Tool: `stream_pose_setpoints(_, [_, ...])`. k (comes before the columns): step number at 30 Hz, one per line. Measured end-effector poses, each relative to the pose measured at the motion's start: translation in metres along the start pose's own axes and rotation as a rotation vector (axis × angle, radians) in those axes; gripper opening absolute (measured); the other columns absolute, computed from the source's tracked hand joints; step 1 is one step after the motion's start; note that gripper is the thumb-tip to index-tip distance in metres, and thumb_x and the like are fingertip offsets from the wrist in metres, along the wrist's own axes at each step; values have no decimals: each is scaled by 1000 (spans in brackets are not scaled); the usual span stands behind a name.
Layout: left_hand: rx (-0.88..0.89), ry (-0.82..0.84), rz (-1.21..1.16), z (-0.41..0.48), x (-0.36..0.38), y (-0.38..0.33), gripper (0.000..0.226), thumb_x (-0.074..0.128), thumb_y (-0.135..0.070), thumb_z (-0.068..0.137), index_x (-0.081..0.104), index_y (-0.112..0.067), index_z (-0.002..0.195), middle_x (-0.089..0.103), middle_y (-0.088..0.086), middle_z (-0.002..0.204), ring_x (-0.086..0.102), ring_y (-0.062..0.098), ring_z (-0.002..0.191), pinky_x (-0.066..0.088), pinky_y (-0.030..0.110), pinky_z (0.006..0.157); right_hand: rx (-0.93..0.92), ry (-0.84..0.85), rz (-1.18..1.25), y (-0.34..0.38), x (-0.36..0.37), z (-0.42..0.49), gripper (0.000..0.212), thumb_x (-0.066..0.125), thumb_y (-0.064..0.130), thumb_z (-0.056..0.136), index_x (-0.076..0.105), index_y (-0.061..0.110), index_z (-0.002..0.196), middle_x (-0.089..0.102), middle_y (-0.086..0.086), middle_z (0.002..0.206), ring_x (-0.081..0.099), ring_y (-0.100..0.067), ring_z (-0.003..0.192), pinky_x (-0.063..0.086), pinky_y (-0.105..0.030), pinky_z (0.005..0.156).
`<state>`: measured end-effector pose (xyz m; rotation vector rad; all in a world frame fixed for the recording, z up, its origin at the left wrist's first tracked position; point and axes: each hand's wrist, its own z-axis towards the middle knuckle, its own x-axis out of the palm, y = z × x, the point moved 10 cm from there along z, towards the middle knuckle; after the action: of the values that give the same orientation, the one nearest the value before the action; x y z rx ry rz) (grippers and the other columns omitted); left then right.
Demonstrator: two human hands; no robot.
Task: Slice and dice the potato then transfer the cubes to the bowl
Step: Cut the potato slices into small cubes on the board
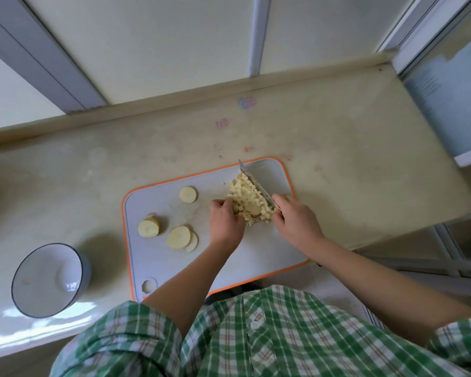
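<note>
Green-checked shirt (269,336) nearest, then left hand (225,221) curled against pale heap of diced potato cubes (249,202) on grey orange-rimmed cutting board (256,248) — right hand (297,219) clenched round steel knife (253,178), handle hidden — white dark-rimmed bowl (19,268) far left, apart.

Glossy glazed bowl (48,280); matt plastic board (158,257); shiny metal blade (252,178)
</note>
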<state>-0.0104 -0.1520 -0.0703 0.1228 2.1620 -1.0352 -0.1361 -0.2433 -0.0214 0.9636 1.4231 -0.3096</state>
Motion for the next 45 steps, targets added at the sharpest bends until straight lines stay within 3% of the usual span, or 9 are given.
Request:
stream_pose_setpoints(6, [17,-94,-17,2,-17,5,43,54,-9,87,52,-12,131,46,9,125,58,26,99,44,29,86,63,-48,-20,-20,-18,16,10,46,8,85,51,7,94,54,-16,82,54,-40,70,36,-38,55])
stream_pose_setpoints(12, [8,-87,8,4,-17,9,43,53,-12,88,52,-12,132,45,8,128,54,25,109,42,29,87,-31,67,-38,0,5,3,11,49,10,85,52,9,95,54,-14,90,56,-40,75,38,-38,55])
stream_pose_setpoints(23, [0,-96,55,9,-27,19,44,54,-13,87,53,-10,131,46,10,126,53,29,112,44,36,95,-60,51,-54,-4,-6,26,3,47,10,86,48,12,88,51,-11,86,53,-40,69,33,-37,52])
stream_pose_setpoints(28, [20,-139,78,7,-36,20,38,53,-11,87,58,-11,125,49,8,123,55,26,107,48,37,88,-89,27,14,-3,-10,14,4,48,8,87,50,11,89,49,-8,79,50,-35,64,31,-33,52])
stream_pose_setpoints(32, [48,-262,59,4,-54,24,28,53,-4,83,63,-10,109,52,10,112,58,29,96,50,42,81,-73,-84,212,15,-31,15,18,50,3,87,40,15,79,32,9,62,35,-23,58,25,-33,55])
stream_pose_setpoints(36, [9,-368,58,-4,-71,34,23,50,2,82,59,-7,101,51,11,107,55,31,94,45,40,74,-174,-3,293,62,1,4,3,50,2,86,52,5,86,50,-8,71,46,-28,65,20,-29,57])
stream_pose_setpoints(39, [-24,-381,75,-11,-73,43,23,49,2,82,57,-8,101,50,10,107,55,31,92,39,34,67,-183,94,322,76,31,-6,13,46,4,89,44,15,84,41,-1,74,41,-24,66,26,-30,60])
stream_pose_setpoints(43, [14,-348,94,-16,-68,42,23,52,0,81,60,-10,101,51,10,106,56,30,90,39,31,67,-47,79,272,41,33,-7,14,49,4,87,41,14,82,42,-8,67,41,-28,61,26,-32,56])
stream_pose_setpoints(45, [32,-324,95,-18,-64,40,22,53,-1,82,61,-11,101,52,9,108,56,29,91,40,31,67,-21,72,303,31,26,-10,24,50,4,87,34,17,77,38,-1,61,40,-27,57,27,-34,54])
